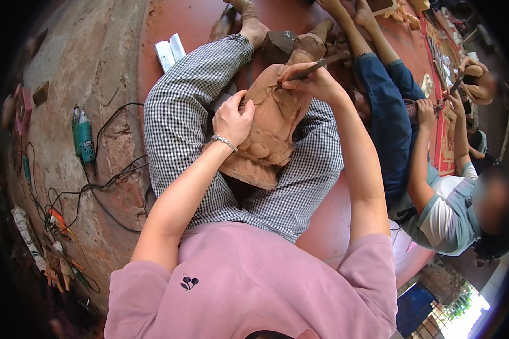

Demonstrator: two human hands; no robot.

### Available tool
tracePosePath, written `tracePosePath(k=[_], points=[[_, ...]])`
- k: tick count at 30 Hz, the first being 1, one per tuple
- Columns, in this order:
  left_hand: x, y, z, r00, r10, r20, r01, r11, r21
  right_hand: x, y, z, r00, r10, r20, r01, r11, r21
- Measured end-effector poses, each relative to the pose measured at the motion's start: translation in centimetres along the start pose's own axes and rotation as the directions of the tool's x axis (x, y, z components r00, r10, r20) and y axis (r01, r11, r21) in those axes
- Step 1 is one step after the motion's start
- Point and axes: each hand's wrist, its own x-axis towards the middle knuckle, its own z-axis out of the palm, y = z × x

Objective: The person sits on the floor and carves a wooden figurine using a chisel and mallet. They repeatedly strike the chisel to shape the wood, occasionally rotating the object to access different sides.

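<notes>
A reddish-brown wooden carving (260, 127) lies tilted across my lap, between my legs in checked trousers. Rounded, petal-like shapes are cut into its lower part, near my body. My left hand (233, 120), with a bracelet at the wrist, is curled against the carving's left side and steadies it. In my right hand (311, 82) is a slim dark carving tool (322, 62), held like a pen. Its tip meets the upper part of the carving, and its long end points up to the right. The exact shape of the blade is too small to make out.
A white box-like piece (169, 52) lies beyond my left knee. On the ground to the left are a green power tool (85, 135), dark cables (96, 185) and an orange-handled tool (59, 219). A co-worker (444, 209) sits close on my right, hands on another piece.
</notes>
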Motion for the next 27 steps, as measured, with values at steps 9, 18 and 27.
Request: tracePosePath(k=[9,18,27], points=[[-0.2,0.1,0.0,1.0,0.0,-0.006,0.0,1.0,0.003,0.0,-0.2,-0.4,0.997,-0.042,0.061,0.041,0.999,0.005],[0.1,-0.1,0.0,1.0,0.0,0.0,0.0,1.0,-0.006,-5.5,1.6,1.4,0.961,0.09,-0.263,0.028,0.909,0.415],[0.0,-0.3,0.1,1.0,-0.004,-0.009,0.004,1.0,-0.015,-11.3,-4.0,4.7,0.951,0.307,0.038,-0.27,0.764,0.587]])
